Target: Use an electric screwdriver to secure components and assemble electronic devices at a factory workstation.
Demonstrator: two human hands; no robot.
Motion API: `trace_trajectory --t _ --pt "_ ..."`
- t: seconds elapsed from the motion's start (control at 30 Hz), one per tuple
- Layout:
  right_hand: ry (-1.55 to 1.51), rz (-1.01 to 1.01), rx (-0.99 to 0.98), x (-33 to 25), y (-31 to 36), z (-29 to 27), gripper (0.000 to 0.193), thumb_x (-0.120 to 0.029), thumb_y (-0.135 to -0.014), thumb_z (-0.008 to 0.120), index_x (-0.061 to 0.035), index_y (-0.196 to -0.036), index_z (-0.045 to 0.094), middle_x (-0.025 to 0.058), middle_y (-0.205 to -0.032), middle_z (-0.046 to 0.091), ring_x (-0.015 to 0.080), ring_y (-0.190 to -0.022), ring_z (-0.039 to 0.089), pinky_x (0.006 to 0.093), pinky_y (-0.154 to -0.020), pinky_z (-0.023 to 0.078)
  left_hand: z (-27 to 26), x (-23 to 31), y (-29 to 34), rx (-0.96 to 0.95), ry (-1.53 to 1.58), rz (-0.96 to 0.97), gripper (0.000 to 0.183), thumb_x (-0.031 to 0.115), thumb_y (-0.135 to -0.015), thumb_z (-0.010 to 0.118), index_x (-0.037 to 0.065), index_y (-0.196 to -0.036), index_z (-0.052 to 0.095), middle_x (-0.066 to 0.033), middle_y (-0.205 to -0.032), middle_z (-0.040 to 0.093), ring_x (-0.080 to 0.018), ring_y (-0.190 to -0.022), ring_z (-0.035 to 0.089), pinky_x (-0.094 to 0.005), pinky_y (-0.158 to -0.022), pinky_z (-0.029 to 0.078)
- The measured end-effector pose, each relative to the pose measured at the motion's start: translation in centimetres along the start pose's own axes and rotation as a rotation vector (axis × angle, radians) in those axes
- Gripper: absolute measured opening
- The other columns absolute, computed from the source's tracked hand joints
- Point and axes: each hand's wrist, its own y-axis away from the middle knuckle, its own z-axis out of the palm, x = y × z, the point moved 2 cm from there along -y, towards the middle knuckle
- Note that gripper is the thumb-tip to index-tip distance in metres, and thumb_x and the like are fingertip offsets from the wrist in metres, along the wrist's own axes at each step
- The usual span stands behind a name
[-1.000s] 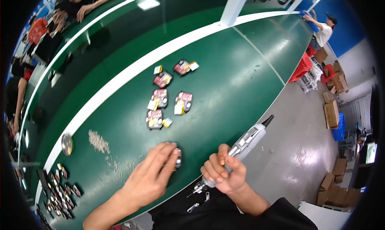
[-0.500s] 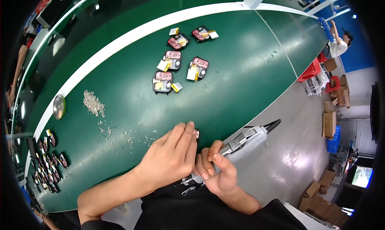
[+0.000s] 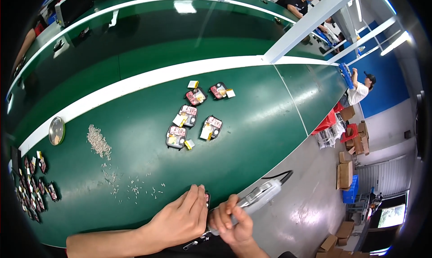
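My right hand (image 3: 234, 221) is wrapped round a grey electric screwdriver (image 3: 263, 194) with a long lever on its side and a black cord at its end. The screwdriver slants down left, its tip end close under my left hand (image 3: 180, 217). The fingers of that left hand are pressed together over a small dark device (image 3: 207, 199); only a reddish edge of it shows. Both hands are at the table's near edge. Farther off lie several opened black devices (image 3: 176, 136) with red boards, with silver battery packs (image 3: 190, 144) on or beside them.
A heap of small screws (image 3: 98, 142) and a loose scatter (image 3: 135, 188) lie left of centre on the green table (image 3: 252, 118). Near its white rim is a round dish (image 3: 56, 131). More devices (image 3: 33, 190) crowd the far left. Cartons (image 3: 345, 174) stand on the floor at right.
The view has tilted up, so the table and hands sit lower in the picture and more of the far side shows. My hands keep their hold by the table edge.
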Motion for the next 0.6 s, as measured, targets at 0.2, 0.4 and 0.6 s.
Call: trace_trajectory --t 0.2,0.4,0.6 --pt "0.335 -0.385 -0.224 -6.6 -2.6 2.5 0.036 -0.043 -0.094 0.052 -0.0072 -0.089 0.045 -0.0028 -0.052 0.039 0.0095 -0.042 0.041 0.0259 -0.047 0.038 0.6 0.5 0.6 -0.08 -0.034 -0.029 0.036 0.007 -0.072 0.058 -0.015 -0.099 0.062 -0.0288 -0.113 0.058 -0.0352 -0.108 0.056 -0.0353 -0.088 0.051" --pt "0.454 -0.454 -0.366 -7.2 -5.4 4.1 0.039 -0.046 -0.094 0.049 -0.007 -0.092 0.045 -0.0032 -0.053 0.041 0.0085 -0.041 0.041 0.0252 -0.048 0.039 1.5 0.7 1.3 -0.07 -0.079 -0.019 0.034 0.007 -0.071 0.058 -0.013 -0.098 0.065 -0.0274 -0.115 0.058 -0.0349 -0.111 0.056 -0.035 -0.091 0.05" --pt "0.502 -0.43 -0.4 -5.8 -6.4 3.3 0.037 -0.045 -0.097 0.043 -0.0075 -0.095 0.047 -0.0034 -0.054 0.039 0.0078 -0.041 0.04 0.0249 -0.047 0.037 1.6 1.0 1.9 -0.064 -0.053 -0.051 0.034 0.008 -0.071 0.058 -0.011 -0.098 0.066 -0.027 -0.116 0.058 -0.0345 -0.112 0.055 -0.0346 -0.091 0.05"
